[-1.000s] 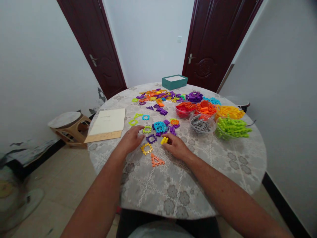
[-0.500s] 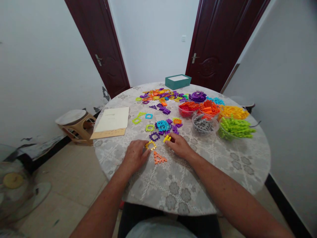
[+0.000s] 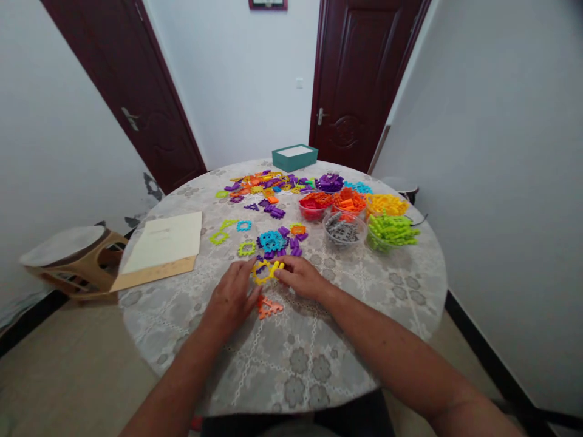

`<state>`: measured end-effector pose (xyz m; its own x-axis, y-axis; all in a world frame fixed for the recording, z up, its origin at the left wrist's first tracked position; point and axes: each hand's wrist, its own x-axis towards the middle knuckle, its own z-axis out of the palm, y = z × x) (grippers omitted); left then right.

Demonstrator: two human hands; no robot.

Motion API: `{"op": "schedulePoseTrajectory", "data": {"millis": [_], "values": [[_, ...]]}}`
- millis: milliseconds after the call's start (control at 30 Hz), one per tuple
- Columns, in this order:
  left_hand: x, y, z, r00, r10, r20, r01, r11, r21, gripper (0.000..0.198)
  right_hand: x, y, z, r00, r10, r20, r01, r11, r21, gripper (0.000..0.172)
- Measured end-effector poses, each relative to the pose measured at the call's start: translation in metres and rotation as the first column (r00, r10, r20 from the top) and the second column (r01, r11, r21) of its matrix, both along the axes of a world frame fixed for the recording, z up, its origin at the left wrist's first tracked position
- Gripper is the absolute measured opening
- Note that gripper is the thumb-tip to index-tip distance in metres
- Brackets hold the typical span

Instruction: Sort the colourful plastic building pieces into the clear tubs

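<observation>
My left hand [image 3: 233,296] pinches a yellow square frame piece [image 3: 262,271] just above the round table [image 3: 319,364]. My right hand [image 3: 299,278] holds a short yellow connector piece [image 3: 277,267] against the right side of that frame. An orange triangle piece [image 3: 269,308] lies flat below the two hands. A blue cluster of pieces [image 3: 272,240] and purple pieces [image 3: 295,247] lie just beyond my fingers. A green square frame [image 3: 246,247] sits to the left of them.
Clear bowls hold red [image 3: 314,205], orange [image 3: 348,201], grey [image 3: 342,229], yellow [image 3: 386,205] and green pieces [image 3: 390,230]. A mixed pile [image 3: 264,182] and a teal box [image 3: 294,157] lie at the back. A paper envelope [image 3: 159,243] lies left. A stool [image 3: 68,261] stands beside the table.
My left hand drew back from the green frame, picked up the yellow square frame and brought it to the connector in my right hand. The camera view shifted right and upward.
</observation>
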<state>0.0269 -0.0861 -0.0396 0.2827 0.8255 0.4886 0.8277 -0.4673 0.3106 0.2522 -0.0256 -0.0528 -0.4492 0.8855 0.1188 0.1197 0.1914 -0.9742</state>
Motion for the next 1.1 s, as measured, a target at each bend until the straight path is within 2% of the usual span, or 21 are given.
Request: {"op": "schedulePoseTrajectory", "data": {"millis": [233, 400, 467, 567, 667, 733, 767, 833, 867, 900, 933, 967, 1100], "values": [[0.02, 0.027, 0.017, 0.993, -0.106, -0.049, 0.111, 0.989, 0.095, 0.067, 0.005, 0.01, 0.01, 0.983, -0.065, -0.172, 0.025, 0.974, -0.223, 0.04], [0.032, 0.043, 0.02, 0.988, -0.156, 0.004, 0.154, 0.979, 0.133, 0.067, 0.014, 0.017, 0.018, 0.929, -0.123, -0.35, -0.003, 0.941, -0.337, 0.045], [0.034, 0.049, 0.019, 0.983, -0.184, 0.004, 0.181, 0.973, 0.145, 0.069, 0.018, 0.02, 0.023, 0.938, -0.137, -0.32, 0.036, 0.952, -0.302, 0.043], [0.03, 0.06, 0.016, 0.983, -0.185, 0.012, 0.179, 0.964, 0.196, 0.07, 0.033, 0.021, 0.041, 0.948, -0.239, -0.21, 0.206, 0.964, -0.165, 0.042], [0.018, 0.071, 0.01, 0.992, -0.121, 0.032, 0.109, 0.962, 0.252, 0.06, 0.069, 0.022, 0.076, 0.897, -0.411, -0.162, 0.422, 0.906, 0.043, 0.046], [0.008, 0.075, 0.004, 0.995, -0.096, 0.04, 0.082, 0.962, 0.262, 0.052, 0.106, 0.029, 0.104, 0.829, -0.546, -0.121, 0.559, 0.801, 0.216, 0.047], [0.004, 0.077, 0.0, 0.995, -0.092, 0.047, 0.076, 0.962, 0.261, 0.048, 0.126, 0.036, 0.117, 0.774, -0.63, -0.067, 0.614, 0.719, 0.326, 0.048], [-0.002, 0.078, -0.006, 0.995, -0.08, 0.066, 0.06, 0.965, 0.255, 0.044, 0.168, 0.056, 0.141, 0.608, -0.788, 0.097, 0.627, 0.551, 0.551, 0.044], [-0.004, 0.079, -0.008, 0.994, -0.073, 0.077, 0.051, 0.966, 0.253, 0.042, 0.188, 0.068, 0.15, 0.512, -0.843, 0.164, 0.598, 0.487, 0.637, 0.042], [-0.005, 0.08, -0.01, 0.994, -0.066, 0.086, 0.043, 0.967, 0.252, 0.041, 0.205, 0.081, 0.156, 0.418, -0.879, 0.229, 0.555, 0.447, 0.702, 0.041], [-0.005, 0.081, -0.012, 0.994, -0.061, 0.092, 0.036, 0.968, 0.249, 0.04, 0.221, 0.095, 0.161, 0.333, -0.891, 0.31, 0.503, 0.445, 0.741, 0.041], [-0.006, 0.083, -0.013, 0.994, -0.055, 0.097, 0.03, 0.969, 0.247, 0.039, 0.233, 0.107, 0.164, 0.256, -0.877, 0.407, 0.452, 0.48, 0.751, 0.04], [-0.007, 0.089, -0.015, 0.993, -0.017, 0.116, -0.009, 0.975, 0.22, 0.036, 0.259, 0.141, 0.16, -0.007, -0.7, 0.714, 0.33, 0.672, 0.663, 0.039]]}}
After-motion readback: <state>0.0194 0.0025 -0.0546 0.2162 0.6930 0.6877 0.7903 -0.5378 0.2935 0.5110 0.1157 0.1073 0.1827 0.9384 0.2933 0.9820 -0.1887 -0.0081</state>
